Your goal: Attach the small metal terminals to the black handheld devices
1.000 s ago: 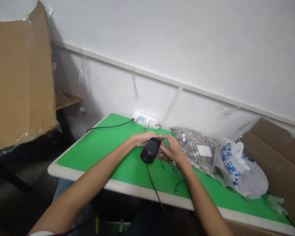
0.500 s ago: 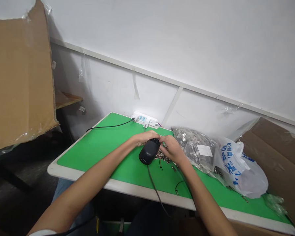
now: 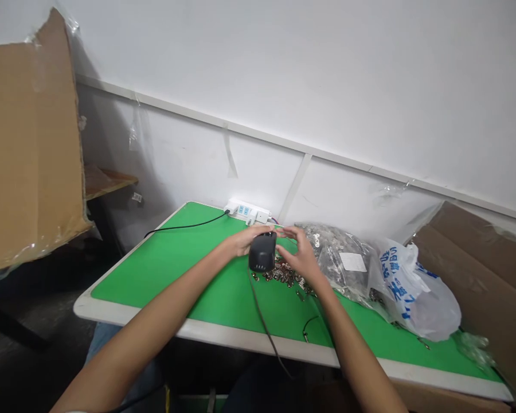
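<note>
Left hand (image 3: 243, 242) clamped over a black corded gadget (image 3: 262, 252), right hand (image 3: 297, 256) open just beside it, gadget right by a pile of small metal bits (image 3: 281, 275), all on a green-topped counter (image 3: 124, 312)

Green-topped desk (image 3: 155, 269), power strip (image 3: 246, 210) at back w/ black cable (image 3: 184, 223). Clear bag of metal parts (image 3: 341, 258) & white plastic bag (image 3: 417, 298) on R; cardboard sheet (image 3: 30, 149) far L.

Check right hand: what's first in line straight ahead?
The black corded device, just ahead of the right hand; depth is unclear, so they may already touch.
</note>
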Available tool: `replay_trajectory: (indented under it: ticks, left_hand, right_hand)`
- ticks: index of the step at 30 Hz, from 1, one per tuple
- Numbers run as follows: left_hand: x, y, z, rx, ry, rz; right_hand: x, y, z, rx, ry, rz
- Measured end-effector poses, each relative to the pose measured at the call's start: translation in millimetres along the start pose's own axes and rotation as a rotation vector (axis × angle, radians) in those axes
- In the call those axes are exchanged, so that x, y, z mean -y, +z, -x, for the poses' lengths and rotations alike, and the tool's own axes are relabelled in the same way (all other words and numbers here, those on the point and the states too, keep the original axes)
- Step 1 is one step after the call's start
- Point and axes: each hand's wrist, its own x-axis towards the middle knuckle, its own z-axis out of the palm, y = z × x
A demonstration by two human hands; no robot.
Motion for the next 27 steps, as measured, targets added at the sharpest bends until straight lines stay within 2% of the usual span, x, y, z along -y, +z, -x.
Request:
replay_trajectory:
  ticks: [4,6,8,14,18,20,25,27]
  left_hand:
    - [-7,-6.4,-7,-0.235,0.122,0.314]
    - [-8,-10.3,-11,-0.363,0.215,0.452]
    - [-9,-12.1,-15,-0.439,0.283,0.525]
    - [-7,-7.0,-17,-0.533,0.367,0.474]
    - [-1,-6.7,-19,-0.636,0.294,0.419]
    - [3,-7.7,-20,-0.633,0.266,0.426]
    - [9,-6.2,-21,-0.451,0.242,0.409]
    - [12,-3.2,-21,-0.417,0.252,0.391]
  right_hand:
    - [-19,-5,-2,0.01,0.181,0.075]
    - [-30,-7,-1,0.074,0.223,0.129]
    - [-39,-8,0,0.164,0.234,0.161]
    - [-44,-15,3,0.34,0.226,0.152]
    - [-42,-22,3,0.45,0.238,0.122]
    - [-42,-21,3,0.468,0.222,0.133]
    - [-41,-17,2,0.449,0.176,0.154]
    - [-39,-16,1,0.438,0.177,0.148]
